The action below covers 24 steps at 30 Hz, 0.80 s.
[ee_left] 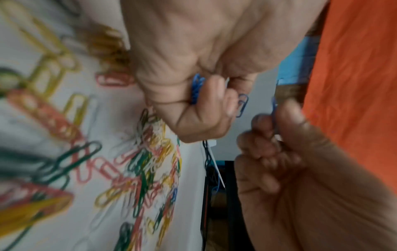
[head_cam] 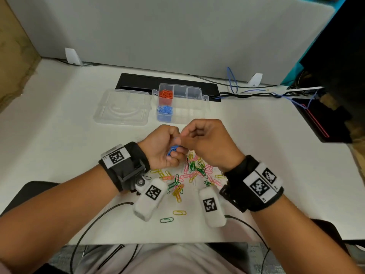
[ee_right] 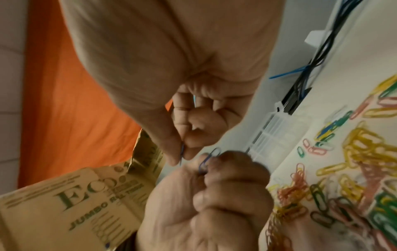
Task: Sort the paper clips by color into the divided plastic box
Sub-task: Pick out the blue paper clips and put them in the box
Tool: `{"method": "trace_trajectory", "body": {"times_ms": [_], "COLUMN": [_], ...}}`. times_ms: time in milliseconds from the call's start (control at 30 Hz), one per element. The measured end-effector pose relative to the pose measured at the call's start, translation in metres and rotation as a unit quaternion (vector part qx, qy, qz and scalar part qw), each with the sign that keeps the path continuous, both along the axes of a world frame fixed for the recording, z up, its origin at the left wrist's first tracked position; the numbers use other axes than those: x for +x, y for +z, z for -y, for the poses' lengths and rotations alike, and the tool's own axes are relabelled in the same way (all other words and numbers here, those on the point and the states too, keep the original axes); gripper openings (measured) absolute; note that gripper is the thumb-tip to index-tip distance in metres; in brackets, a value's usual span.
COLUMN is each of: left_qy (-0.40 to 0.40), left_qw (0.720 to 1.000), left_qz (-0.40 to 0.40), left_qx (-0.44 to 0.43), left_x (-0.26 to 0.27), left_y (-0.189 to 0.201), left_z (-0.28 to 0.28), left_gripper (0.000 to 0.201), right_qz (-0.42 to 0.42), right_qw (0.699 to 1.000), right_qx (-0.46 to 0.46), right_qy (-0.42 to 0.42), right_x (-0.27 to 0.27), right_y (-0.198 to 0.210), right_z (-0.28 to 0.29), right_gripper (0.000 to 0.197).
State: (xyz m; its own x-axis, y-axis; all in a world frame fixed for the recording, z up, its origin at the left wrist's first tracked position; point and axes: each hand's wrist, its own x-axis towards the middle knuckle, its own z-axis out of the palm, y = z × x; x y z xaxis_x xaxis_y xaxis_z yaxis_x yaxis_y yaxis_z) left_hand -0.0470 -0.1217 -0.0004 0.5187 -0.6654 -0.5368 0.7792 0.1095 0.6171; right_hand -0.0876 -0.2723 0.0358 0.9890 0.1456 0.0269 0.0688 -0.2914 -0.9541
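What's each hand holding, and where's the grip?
Left hand: bunch of blue paper clips enclosed in curled fingers. Right hand: single blue clip, pinched edge-on between thumb and fingertip.

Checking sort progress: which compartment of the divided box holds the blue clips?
The near-left compartment of the divided box, closest to the hands. The one behind it holds orange clips; the remaining compartments look empty.

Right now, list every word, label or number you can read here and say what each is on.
"ECO": cardboard box, large green letters.
"JUMBO R...": same box, next line; the rest is blurred.
Smaller print on that box: too blurred to read.
Square black-and-white markers on the wrist bands and white camera blocks: patterns, with tiny unreadable characters beside them.
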Motion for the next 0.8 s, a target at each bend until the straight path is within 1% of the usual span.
{"method": "trace_trajectory", "body": {"times_ms": [33, 100, 200, 267, 333, 467, 500, 600, 633, 700, 767, 800], "left_qy": [0.005, 0.012, 0.029, 0.053, 0.073, 0.11, 0.12, 0.122, 0.115, 0.1, 0.096, 0.097], "left_qw": [1.0, 1.0, 0.999, 0.998, 0.997, 0.993, 0.992, 0.992, 0.993, 0.994, 0.993, 0.991], "left_qz": [-0.006, -0.003, 0.028, 0.029, 0.029, 0.043, 0.041, 0.023, 0.016, 0.004, 0.007, 0.019], "left_qx": [-0.011, -0.023, -0.016, -0.024, -0.023, 0.01, 0.012, 0.009, 0.014, 0.037, 0.071, 0.089], "left_x": [-0.002, -0.004, -0.002, 0.0, 0.001, 0.001, 0.001, -0.002, -0.004, -0.005, -0.004, -0.004], "left_y": [-0.002, -0.003, -0.003, -0.003, -0.004, -0.002, -0.002, -0.006, -0.006, -0.008, -0.01, -0.01], "left_z": [0.003, 0.006, 0.005, 0.004, 0.004, 0.003, 0.003, 0.007, 0.009, 0.012, 0.012, 0.011], "left_gripper": [0.018, 0.017, 0.022, 0.018, 0.011, 0.005, 0.007, 0.03, 0.031, 0.027, 0.037, 0.043], "right_qz": [-0.002, -0.021, -0.051, -0.072, -0.078, -0.077, -0.076, -0.063, -0.052, -0.033, -0.03, -0.036], "right_qw": [1.0, 0.999, 0.996, 0.994, 0.994, 0.995, 0.995, 0.997, 0.998, 0.996, 0.986, 0.981], "right_qx": [-0.001, 0.027, 0.065, 0.084, 0.077, 0.061, 0.061, 0.046, 0.029, -0.003, -0.055, -0.099], "right_qy": [0.002, -0.008, -0.024, -0.023, -0.028, -0.036, -0.033, -0.009, -0.015, -0.08, -0.154, -0.166], "right_x": [0.0, 0.002, 0.004, 0.004, 0.004, 0.004, 0.003, -0.001, 0.0, 0.014, 0.037, 0.047], "right_y": [-0.001, 0.0, 0.003, 0.005, 0.004, 0.0, 0.0, 0.0, -0.001, -0.005, -0.011, -0.014], "right_z": [-0.003, -0.002, 0.008, 0.014, 0.018, 0.026, 0.027, 0.021, 0.022, 0.034, 0.055, 0.064], "right_gripper": [0.014, 0.007, 0.003, 0.006, 0.008, 0.013, 0.014, 0.011, 0.011, 0.014, 0.017, 0.019]}}
